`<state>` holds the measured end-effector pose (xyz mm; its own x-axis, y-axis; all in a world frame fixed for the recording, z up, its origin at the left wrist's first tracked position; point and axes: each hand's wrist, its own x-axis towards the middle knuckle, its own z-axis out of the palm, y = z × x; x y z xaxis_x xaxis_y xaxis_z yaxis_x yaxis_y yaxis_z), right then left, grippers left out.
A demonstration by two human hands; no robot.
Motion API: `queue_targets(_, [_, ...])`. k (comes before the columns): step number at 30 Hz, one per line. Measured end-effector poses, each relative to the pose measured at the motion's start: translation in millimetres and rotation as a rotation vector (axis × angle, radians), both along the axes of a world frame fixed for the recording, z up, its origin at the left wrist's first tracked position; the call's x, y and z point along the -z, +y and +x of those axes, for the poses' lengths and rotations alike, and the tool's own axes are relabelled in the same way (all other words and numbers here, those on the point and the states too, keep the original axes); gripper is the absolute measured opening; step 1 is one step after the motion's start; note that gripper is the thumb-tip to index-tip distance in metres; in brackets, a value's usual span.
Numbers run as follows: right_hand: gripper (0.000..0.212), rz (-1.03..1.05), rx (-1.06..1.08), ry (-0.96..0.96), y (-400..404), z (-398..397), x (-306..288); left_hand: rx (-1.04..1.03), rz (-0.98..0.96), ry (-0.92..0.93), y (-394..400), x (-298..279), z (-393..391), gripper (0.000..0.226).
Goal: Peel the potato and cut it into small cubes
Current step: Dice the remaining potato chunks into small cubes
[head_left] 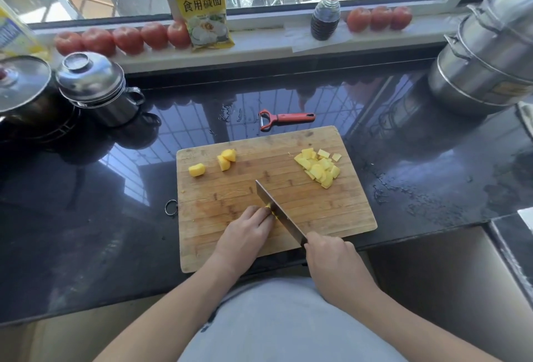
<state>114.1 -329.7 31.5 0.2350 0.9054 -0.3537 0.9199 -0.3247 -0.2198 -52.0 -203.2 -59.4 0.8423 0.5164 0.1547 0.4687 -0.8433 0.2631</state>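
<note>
Our left hand (248, 227) pinches a small potato piece (268, 206) on the board (230, 246). Our right hand (328, 255) grips the knife (278, 211), its blade right beside our fingertips (266, 214). A slip could nick them, we think. Three chunks (223, 159) wait further back, cut bits (320, 167) lie to the right, and the peeler (284, 119) rests behind.

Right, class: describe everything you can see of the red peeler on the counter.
The red-handled Y-shaped peeler lies flat on the dark glossy countertop, just beyond the far edge of the wooden chopping board and apart from it. Its forked head with a metal blade points left; the straight handle, plastic by its look, runs right and ends in a small hanging hole. Neither hand touches it. Water droplets sit on the counter near its head.
</note>
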Motion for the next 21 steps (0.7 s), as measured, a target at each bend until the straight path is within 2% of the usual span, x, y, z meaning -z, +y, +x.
queue_targets(4, [0.017, -0.034, 0.014, -0.022, 12.0, -8.6, 3.3, -0.022, -0.023, -0.007, -0.2, 2.5, 0.8, 0.034])
queue_targets(8, [0.013, 0.045, 0.025, -0.029, 38.9, -16.2, 13.2, -0.038, -0.043, -0.009, 0.3, 1.0, 1.1, 0.040])
queue_targets(11, [0.016, 0.080, 0.061, 0.038, 50.3, -11.8, 12.4, -0.053, -0.057, -0.003, 1.5, -2.9, 5.2, 0.040])
queue_targets(16, [0.024, 0.210, 0.071, 0.040, 31.4, 4.2, 9.4, -0.085, -0.067, 0.000, 1.2, 1.4, 7.9, 0.032])
queue_targets(21, [0.023, 0.233, 0.075, 0.021, 11.8, 13.0, 2.6, -0.061, -0.080, 0.000, 1.4, 6.5, 2.3, 0.039])
